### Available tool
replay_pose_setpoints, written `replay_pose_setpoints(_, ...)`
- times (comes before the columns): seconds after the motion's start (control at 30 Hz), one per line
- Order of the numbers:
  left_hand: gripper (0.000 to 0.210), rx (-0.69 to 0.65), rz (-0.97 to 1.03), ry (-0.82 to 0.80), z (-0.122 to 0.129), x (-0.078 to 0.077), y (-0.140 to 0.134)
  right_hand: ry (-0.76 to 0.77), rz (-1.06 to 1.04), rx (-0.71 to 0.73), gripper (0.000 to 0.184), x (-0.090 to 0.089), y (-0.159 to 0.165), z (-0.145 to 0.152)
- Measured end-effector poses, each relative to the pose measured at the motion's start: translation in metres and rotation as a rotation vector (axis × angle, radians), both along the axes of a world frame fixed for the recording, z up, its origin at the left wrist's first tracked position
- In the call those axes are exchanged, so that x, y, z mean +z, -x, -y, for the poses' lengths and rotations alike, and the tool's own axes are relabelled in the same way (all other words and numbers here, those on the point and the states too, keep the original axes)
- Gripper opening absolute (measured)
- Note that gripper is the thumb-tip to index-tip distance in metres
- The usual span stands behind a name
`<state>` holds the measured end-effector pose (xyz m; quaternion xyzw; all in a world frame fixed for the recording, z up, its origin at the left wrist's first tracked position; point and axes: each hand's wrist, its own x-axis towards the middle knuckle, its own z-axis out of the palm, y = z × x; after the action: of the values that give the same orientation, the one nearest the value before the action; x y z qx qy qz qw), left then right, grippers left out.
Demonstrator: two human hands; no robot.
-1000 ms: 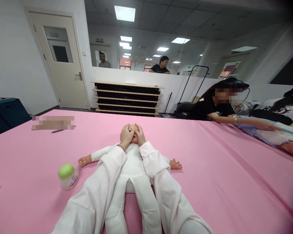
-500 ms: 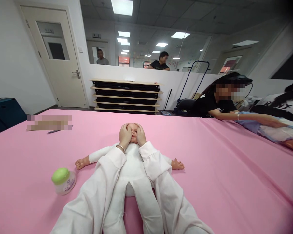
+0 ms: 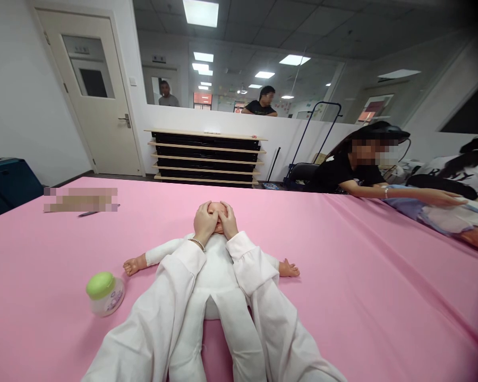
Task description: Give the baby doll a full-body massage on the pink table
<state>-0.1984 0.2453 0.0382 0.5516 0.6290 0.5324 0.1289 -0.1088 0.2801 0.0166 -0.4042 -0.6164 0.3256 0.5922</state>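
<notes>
A baby doll (image 3: 215,268) with a white cloth body lies on its back, arms spread and legs toward me. My left hand (image 3: 204,222) cups one side of its head, fingers curved around it. On the other side my right hand (image 3: 230,220) holds the head the same way. Both thumbs rest on the middle of the doll's face, close together by the nose, hiding much of it. The forehead and chin show between my hands. Left of the doll stands a clear jar (image 3: 107,301) with a green lid.
A pink cloth (image 3: 362,297) covers the table. A pen (image 3: 88,214) and a blurred-out item (image 3: 80,200) lie at the far left. A co-worker (image 3: 352,164) reaches over cloths at the right. Shelves (image 3: 207,156) stand behind the table.
My thumbs have moved inward across the doll's face toward the nose, while my palms stay at the head. At the right, the co-worker's hand has shifted slightly.
</notes>
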Motion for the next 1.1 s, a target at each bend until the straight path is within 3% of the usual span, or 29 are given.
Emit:
replay_pose_setpoints(0.37,0.034,-0.008,0.152,0.039,-0.002,0.003,0.000,0.044,-0.040,-0.043,0.030,-0.001,0.004,-0.004)
replay_pose_setpoints(0.7,0.040,0.012,0.156,0.043,-0.003,0.001,0.000,0.112,-0.086,-0.054,0.039,-0.001,0.004,-0.007)
replay_pose_setpoints(0.97,0.040,-0.006,0.053,-0.011,-0.003,-0.001,0.000,-0.003,0.019,0.002,0.041,0.000,-0.001,0.001)
replay_pose_setpoints(1.1,0.036,-0.005,0.108,0.010,-0.003,0.001,0.000,0.013,0.020,-0.027,0.036,0.003,0.001,0.002)
